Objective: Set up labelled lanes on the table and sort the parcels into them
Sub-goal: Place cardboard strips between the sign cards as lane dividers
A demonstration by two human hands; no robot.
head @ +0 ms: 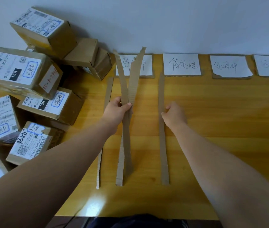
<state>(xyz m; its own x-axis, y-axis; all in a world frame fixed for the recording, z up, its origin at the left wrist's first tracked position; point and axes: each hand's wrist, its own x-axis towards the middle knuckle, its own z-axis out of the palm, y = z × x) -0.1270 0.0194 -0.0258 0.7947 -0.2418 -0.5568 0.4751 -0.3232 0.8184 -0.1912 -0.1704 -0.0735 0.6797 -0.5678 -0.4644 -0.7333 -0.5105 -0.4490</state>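
L hand [119, 107] grips bundle of torn brown corrugated-cardboard strips [131, 83] mid-length, far ends raised; R hand [174, 114] fingertips bent onto long brown cardboard strip [162, 145] flat on yellow wooden table [220, 116], pinch vs press unclear; strips judged light, floppy, tear-prone; hold near mid-length.

Both bare forearms reach forward from the lower corners of the view. The left hand [118, 110] is raised, its fingers wrapped round a bundle of cardboard strips [127, 129] with the thumb across the front. The right hand [174, 115] sits lower, back upward, fingers [164, 114] curled against the edge of a single strip [162, 145] lying on the counter [212, 112]; whether they pinch it is hidden.
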